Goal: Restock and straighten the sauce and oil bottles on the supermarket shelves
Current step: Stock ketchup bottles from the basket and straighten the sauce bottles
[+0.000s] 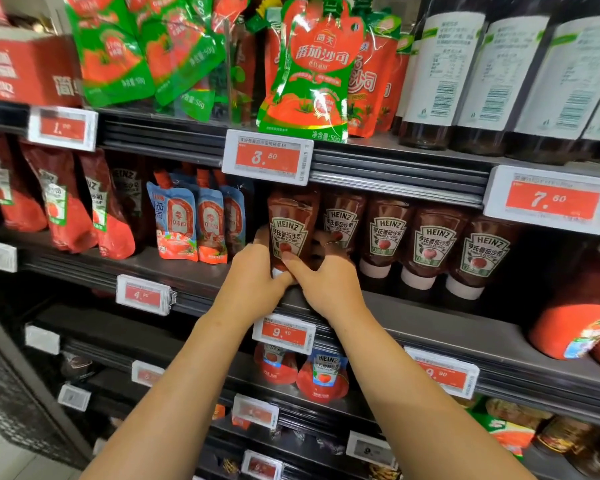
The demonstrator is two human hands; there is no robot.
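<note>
Dark metal supermarket shelf point(430, 327) at chest height, stocked with a row of 5 upside-down dark red Heinz ketchup squeeze bottles, white caps down. To the left of the row, 3 blue-and-red stand-up sauce pouches point(194, 223), and further left, leaning red ketchup pouches point(63, 209). Overhead, on the next shelf, green-and-red tomato sauce pouches point(307, 71) and tall dark glass bottles with white back labels point(471, 74). White-framed red price tag reading 3.50 point(267, 157) clipped to the upper shelf edge directly above the hands; another reading 7.60 point(551, 200) to the right, overlapping the tops of the far-right bottles. Below the forearms, a red tag reading 9.40 point(284, 332) and more red ketchup bottles point(323, 375) on the lower shelf.

Leftmost dark red Heinz ketchup squeeze bottle point(291, 220) upright at the front edge, just beside its neighbour point(342, 220). Left hand point(253, 275) wrapped around its lower left side, fingers curled behind, thumb near the white cap. Right hand point(326, 282) partly closed against the lower right side, forefinger laid across the label front, ringed finger reaching between the 2 bottles. Both hands grasping the same bottle, cap mostly hidden by them.
</note>
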